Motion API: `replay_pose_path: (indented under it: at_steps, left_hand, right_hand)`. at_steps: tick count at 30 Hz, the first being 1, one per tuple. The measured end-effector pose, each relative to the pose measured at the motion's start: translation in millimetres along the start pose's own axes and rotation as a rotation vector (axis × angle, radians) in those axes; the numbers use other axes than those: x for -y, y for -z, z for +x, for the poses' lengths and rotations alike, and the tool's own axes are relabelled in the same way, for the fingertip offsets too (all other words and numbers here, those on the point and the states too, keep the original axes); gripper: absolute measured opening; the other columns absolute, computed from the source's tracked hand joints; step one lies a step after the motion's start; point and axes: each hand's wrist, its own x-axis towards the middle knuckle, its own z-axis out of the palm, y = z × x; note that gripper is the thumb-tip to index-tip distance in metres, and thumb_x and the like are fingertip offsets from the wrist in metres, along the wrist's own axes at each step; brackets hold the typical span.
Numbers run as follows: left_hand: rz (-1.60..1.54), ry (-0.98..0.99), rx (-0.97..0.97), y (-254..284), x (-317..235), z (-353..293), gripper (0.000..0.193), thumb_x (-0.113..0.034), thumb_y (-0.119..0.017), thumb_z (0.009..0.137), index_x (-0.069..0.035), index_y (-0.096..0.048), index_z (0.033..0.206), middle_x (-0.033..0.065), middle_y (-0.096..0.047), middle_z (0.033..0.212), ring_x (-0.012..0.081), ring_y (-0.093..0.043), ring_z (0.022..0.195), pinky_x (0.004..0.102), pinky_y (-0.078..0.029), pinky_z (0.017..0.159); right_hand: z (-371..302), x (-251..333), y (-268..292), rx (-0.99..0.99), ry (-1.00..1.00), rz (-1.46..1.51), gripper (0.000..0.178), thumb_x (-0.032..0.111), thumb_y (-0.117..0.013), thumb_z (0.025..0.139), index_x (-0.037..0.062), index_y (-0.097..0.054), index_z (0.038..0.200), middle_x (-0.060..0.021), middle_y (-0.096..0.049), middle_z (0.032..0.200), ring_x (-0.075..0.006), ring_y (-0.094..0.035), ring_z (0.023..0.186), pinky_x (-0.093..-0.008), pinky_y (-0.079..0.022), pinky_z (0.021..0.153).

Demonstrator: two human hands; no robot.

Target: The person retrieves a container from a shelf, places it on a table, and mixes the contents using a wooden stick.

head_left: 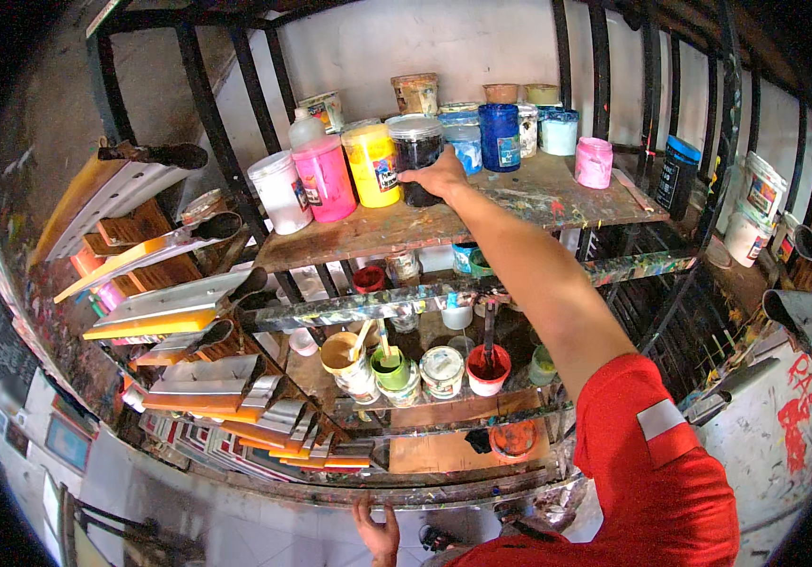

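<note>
While the left hand [380,537] is low down with its grip spread and its fingers apart, the right hand [441,180] reaches to a wooden shelf [529,203]. The right grip is pinching a black jar [419,146], with the thumb on its front and the fingers by its right side. The black jar stands upright near the front of the shelf, between a yellow jar [368,156] and a light blue tub [468,151]. To the left of the yellow jar are a pink jar [324,184] and a white jar [276,194]. A dark blue jar [498,142] is just right of the light blue tub. A small pink tub [594,165] stands well apart, near the right end. Lower down are a red pot [484,380] and a green pot [390,376]. The right arm has a red sleeve [656,482].
</note>
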Motion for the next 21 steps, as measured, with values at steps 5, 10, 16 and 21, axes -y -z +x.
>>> replay_pose_path:
  at_steps: [5,10,16,21]
  left_hand:
    - [0.043,0.06,-0.076,11.5,20.4,-6.1,0.049,-0.009,-0.071,0.085,-0.001,-0.056,0.131,0.0163,-0.059,0.117,0.0281,-0.062,0.096,0.0386,-0.051,0.08]
    - [0.086,0.137,-0.011,10.7,13.9,-16.0,0.049,-0.012,-0.071,0.085,-0.002,-0.056,0.131,0.0161,-0.061,0.117,0.0276,-0.064,0.093,0.0372,-0.051,0.079]
    - [0.104,0.171,0.074,-2.2,3.9,-14.6,0.045,-0.01,-0.073,0.083,-0.001,-0.058,0.125,0.0172,-0.062,0.116,0.0296,-0.066,0.092,0.0391,-0.053,0.081]
    - [0.046,0.169,0.064,-19.2,7.9,-18.0,0.047,-0.011,-0.073,0.084,-0.001,-0.057,0.127,0.0167,-0.062,0.116,0.0283,-0.067,0.092,0.0395,-0.053,0.079]
  right_hand:
    - [-22.6,9.3,15.0,-0.071,-0.073,-0.058,0.115,0.051,-0.087,0.061,-0.0086,-0.032,0.143,-0.0271,-0.056,0.134,-0.0382,-0.057,0.123,-0.0438,-0.047,0.105]
    - [-5.5,-52.5,86.2,-0.301,0.082,-0.183,0.111,0.051,-0.087,0.058,-0.0082,-0.037,0.137,-0.0281,-0.061,0.125,-0.0396,-0.063,0.113,-0.0436,-0.051,0.098]
    - [35.9,-120.0,174.1,-0.288,-0.122,-0.326,0.11,0.05,-0.091,0.055,-0.0086,-0.04,0.133,-0.0265,-0.062,0.124,-0.0379,-0.065,0.111,-0.042,-0.053,0.093]
    - [53.9,-133.5,168.2,-0.556,-0.194,-0.453,0.13,0.059,-0.092,0.052,-0.0195,-0.03,0.135,-0.0337,-0.052,0.135,-0.0369,-0.059,0.122,-0.0409,-0.048,0.1]
